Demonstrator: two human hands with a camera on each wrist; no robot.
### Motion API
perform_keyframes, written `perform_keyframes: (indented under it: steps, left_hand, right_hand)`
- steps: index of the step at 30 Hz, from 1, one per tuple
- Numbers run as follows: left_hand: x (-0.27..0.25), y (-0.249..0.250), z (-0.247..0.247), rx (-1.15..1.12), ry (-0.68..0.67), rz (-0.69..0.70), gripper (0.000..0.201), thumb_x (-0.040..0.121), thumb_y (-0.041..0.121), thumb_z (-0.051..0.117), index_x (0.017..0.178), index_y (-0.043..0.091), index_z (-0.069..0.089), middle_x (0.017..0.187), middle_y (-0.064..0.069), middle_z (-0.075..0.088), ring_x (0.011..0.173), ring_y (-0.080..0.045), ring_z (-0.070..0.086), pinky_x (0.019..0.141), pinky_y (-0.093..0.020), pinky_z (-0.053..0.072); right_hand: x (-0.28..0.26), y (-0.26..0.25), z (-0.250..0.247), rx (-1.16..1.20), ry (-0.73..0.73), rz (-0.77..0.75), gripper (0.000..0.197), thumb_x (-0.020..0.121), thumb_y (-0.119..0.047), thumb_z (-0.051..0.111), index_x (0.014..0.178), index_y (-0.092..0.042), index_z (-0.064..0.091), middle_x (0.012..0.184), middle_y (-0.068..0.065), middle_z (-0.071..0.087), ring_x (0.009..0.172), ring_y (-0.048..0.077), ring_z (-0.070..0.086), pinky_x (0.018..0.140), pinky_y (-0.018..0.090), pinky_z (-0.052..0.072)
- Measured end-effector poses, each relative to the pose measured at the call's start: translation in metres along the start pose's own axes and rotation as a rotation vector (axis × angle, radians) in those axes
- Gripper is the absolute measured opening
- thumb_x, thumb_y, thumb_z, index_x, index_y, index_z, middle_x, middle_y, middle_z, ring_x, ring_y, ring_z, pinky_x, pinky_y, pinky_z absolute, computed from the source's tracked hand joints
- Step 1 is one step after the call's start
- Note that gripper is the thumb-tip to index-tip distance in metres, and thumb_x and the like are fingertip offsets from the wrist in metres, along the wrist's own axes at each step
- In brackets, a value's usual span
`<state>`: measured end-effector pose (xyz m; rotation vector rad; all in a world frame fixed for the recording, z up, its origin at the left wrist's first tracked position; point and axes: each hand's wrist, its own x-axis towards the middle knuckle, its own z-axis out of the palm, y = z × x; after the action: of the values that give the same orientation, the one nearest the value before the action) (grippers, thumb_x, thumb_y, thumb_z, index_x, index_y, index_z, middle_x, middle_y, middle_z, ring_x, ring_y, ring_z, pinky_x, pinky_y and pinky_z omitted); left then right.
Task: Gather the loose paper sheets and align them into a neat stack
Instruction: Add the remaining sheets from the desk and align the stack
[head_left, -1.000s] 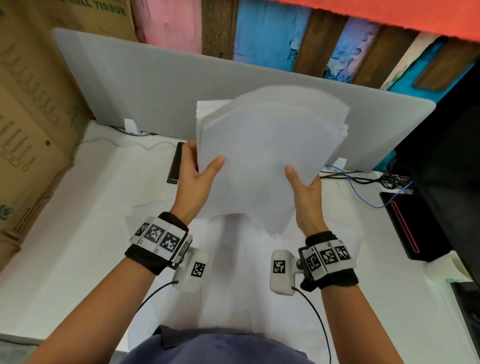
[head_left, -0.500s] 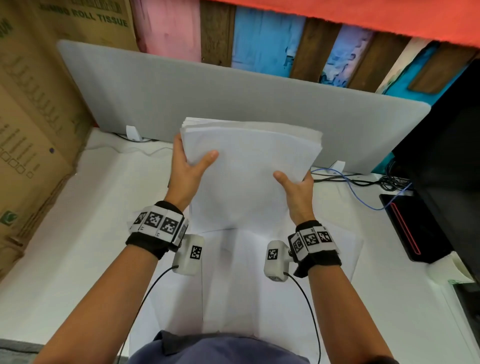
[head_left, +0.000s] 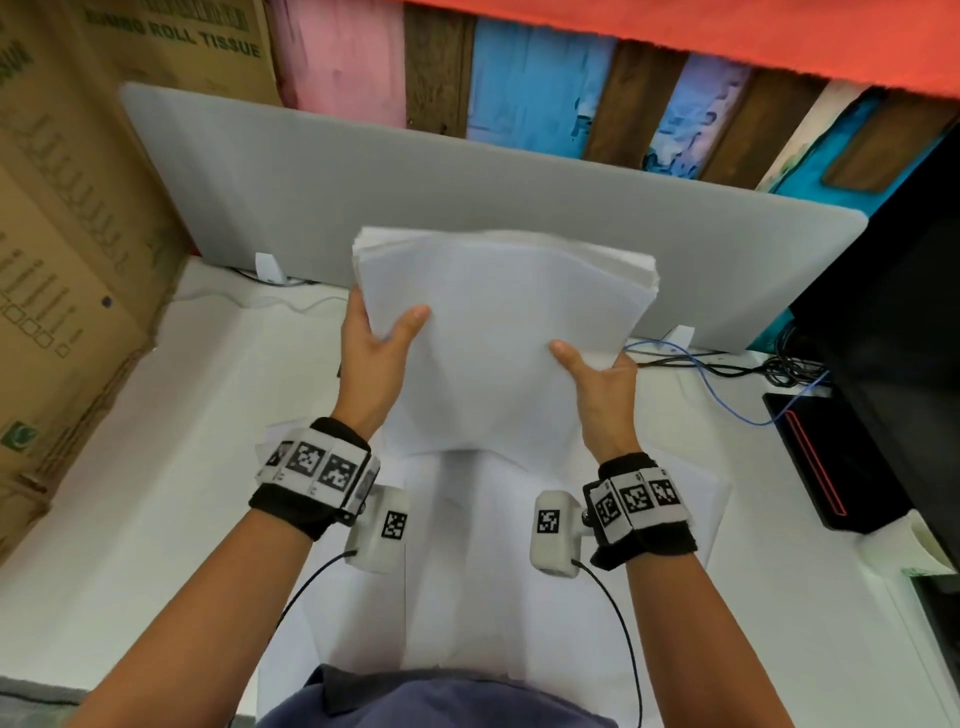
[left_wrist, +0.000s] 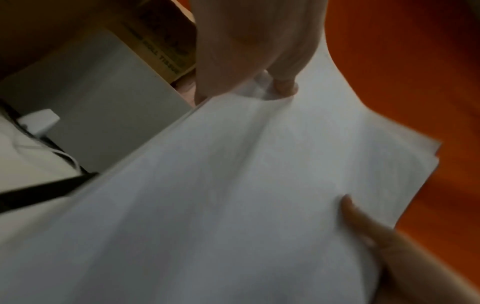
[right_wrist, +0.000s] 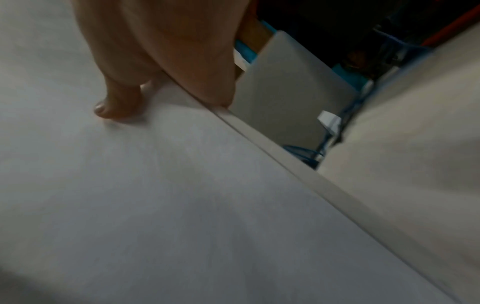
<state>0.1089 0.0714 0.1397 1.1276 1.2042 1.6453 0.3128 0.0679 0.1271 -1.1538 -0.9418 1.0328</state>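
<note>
A thick bundle of white paper sheets (head_left: 498, 338) stands tilted, nearly upright, its lower edge near the desk. My left hand (head_left: 376, 343) grips its left edge, thumb on the front face and fingers behind. My right hand (head_left: 597, 379) grips the right edge the same way. The top edges of the sheets are slightly uneven. In the left wrist view the sheets (left_wrist: 233, 195) fill the frame with my left hand (left_wrist: 246, 61) at their edge. The right wrist view shows the bundle (right_wrist: 155, 185) and my right hand (right_wrist: 161, 61) with its thumb on the paper. More loose sheets (head_left: 493, 571) lie flat on the desk beneath.
A grey divider panel (head_left: 467, 208) stands behind the paper. Cardboard boxes (head_left: 67, 260) wall the left side. Cables (head_left: 727, 374) and a black device with a red stripe (head_left: 826, 462) lie at the right, beside a dark monitor (head_left: 909, 338). White desk (head_left: 156, 493) surrounds the sheets.
The bundle, first fanned out and raised, has dropped toward the desk and its sheets have squared up. Both hands came down with it, keeping their hold on the side edges.
</note>
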Motion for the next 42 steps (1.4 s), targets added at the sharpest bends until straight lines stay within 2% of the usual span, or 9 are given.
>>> perform_keyframes:
  steps: [4, 7, 12, 21, 25, 27, 32, 39, 42]
  left_hand:
    - [-0.004, 0.014, -0.009, -0.041, -0.059, 0.066, 0.039, 0.079, 0.018, 0.067, 0.108, 0.028, 0.043, 0.109, 0.004, 0.056, 0.095, 0.001, 0.061, 0.080, -0.019, 0.050]
    - [-0.006, 0.004, -0.018, -0.023, -0.123, 0.000, 0.066, 0.069, 0.027, 0.073, 0.125, 0.013, 0.042, 0.116, -0.001, 0.058, 0.099, -0.003, 0.061, 0.081, -0.019, 0.050]
    - [-0.011, -0.006, -0.022, -0.011, -0.173, -0.065, 0.080, 0.059, 0.038, 0.072, 0.126, 0.005, 0.043, 0.114, -0.003, 0.059, 0.100, -0.006, 0.062, 0.078, -0.018, 0.050]
    - [-0.006, -0.002, -0.020, -0.053, -0.125, -0.047, 0.073, 0.061, 0.038, 0.069, 0.123, 0.009, 0.044, 0.110, 0.002, 0.061, 0.094, -0.003, 0.064, 0.075, -0.017, 0.050]
    - [-0.002, 0.011, -0.012, -0.060, -0.092, 0.003, 0.058, 0.063, 0.042, 0.067, 0.113, 0.018, 0.048, 0.104, 0.007, 0.062, 0.090, 0.001, 0.063, 0.076, -0.016, 0.049]
    - [-0.003, 0.016, -0.006, -0.054, -0.065, 0.034, 0.046, 0.065, 0.043, 0.065, 0.104, 0.024, 0.050, 0.098, 0.010, 0.062, 0.086, 0.004, 0.062, 0.076, -0.014, 0.047]
    - [-0.005, 0.017, 0.001, -0.086, -0.009, 0.073, 0.036, 0.070, 0.049, 0.055, 0.096, 0.025, 0.049, 0.087, 0.017, 0.058, 0.080, 0.010, 0.058, 0.076, -0.010, 0.043]
    - [0.003, 0.022, 0.004, -0.079, 0.044, 0.081, 0.013, 0.081, 0.030, 0.048, 0.090, 0.022, 0.051, 0.090, 0.012, 0.051, 0.079, 0.006, 0.050, 0.075, -0.008, 0.037]
    - [0.003, 0.022, 0.002, -0.050, 0.032, 0.094, 0.020, 0.083, 0.033, 0.043, 0.096, 0.020, 0.049, 0.094, 0.014, 0.049, 0.081, 0.013, 0.048, 0.077, -0.003, 0.035]
  right_hand:
    - [-0.004, -0.012, -0.013, 0.045, -0.076, -0.035, 0.034, 0.072, -0.013, 0.075, 0.101, -0.020, 0.058, 0.092, -0.009, 0.068, 0.082, 0.001, 0.067, 0.071, 0.017, 0.052]
    - [-0.009, -0.008, -0.025, -0.008, -0.171, 0.018, 0.052, 0.057, -0.030, 0.076, 0.104, -0.023, 0.056, 0.100, -0.005, 0.065, 0.086, 0.000, 0.066, 0.071, 0.017, 0.051]
    - [-0.014, 0.004, -0.020, -0.030, -0.174, 0.035, 0.060, 0.048, -0.018, 0.081, 0.101, -0.023, 0.056, 0.098, -0.005, 0.065, 0.082, -0.002, 0.066, 0.070, 0.015, 0.051]
    - [-0.015, -0.010, -0.011, 0.026, -0.066, -0.055, 0.047, 0.049, -0.032, 0.075, 0.091, -0.020, 0.059, 0.078, -0.012, 0.071, 0.073, -0.001, 0.066, 0.064, 0.015, 0.051]
    - [-0.014, -0.034, -0.002, 0.040, 0.038, -0.232, 0.038, 0.065, -0.045, 0.064, 0.094, -0.022, 0.059, 0.092, -0.009, 0.064, 0.090, 0.007, 0.059, 0.085, 0.026, 0.048]
    - [-0.016, -0.041, 0.005, 0.033, 0.093, -0.295, 0.035, 0.072, -0.051, 0.055, 0.093, -0.024, 0.059, 0.096, -0.011, 0.058, 0.095, 0.000, 0.054, 0.089, 0.017, 0.041]
    - [-0.015, -0.040, 0.007, 0.031, 0.173, -0.305, 0.018, 0.076, -0.032, 0.054, 0.092, -0.025, 0.058, 0.094, -0.015, 0.056, 0.093, -0.002, 0.052, 0.084, 0.010, 0.037]
    - [-0.009, -0.035, -0.012, -0.079, -0.041, -0.322, 0.044, 0.077, -0.060, 0.051, 0.111, -0.032, 0.052, 0.116, -0.003, 0.052, 0.115, 0.020, 0.049, 0.099, 0.035, 0.036]
    - [-0.008, -0.024, -0.024, -0.073, -0.190, -0.184, 0.065, 0.057, -0.057, 0.074, 0.113, -0.032, 0.052, 0.112, -0.007, 0.060, 0.108, 0.009, 0.060, 0.088, 0.024, 0.048]
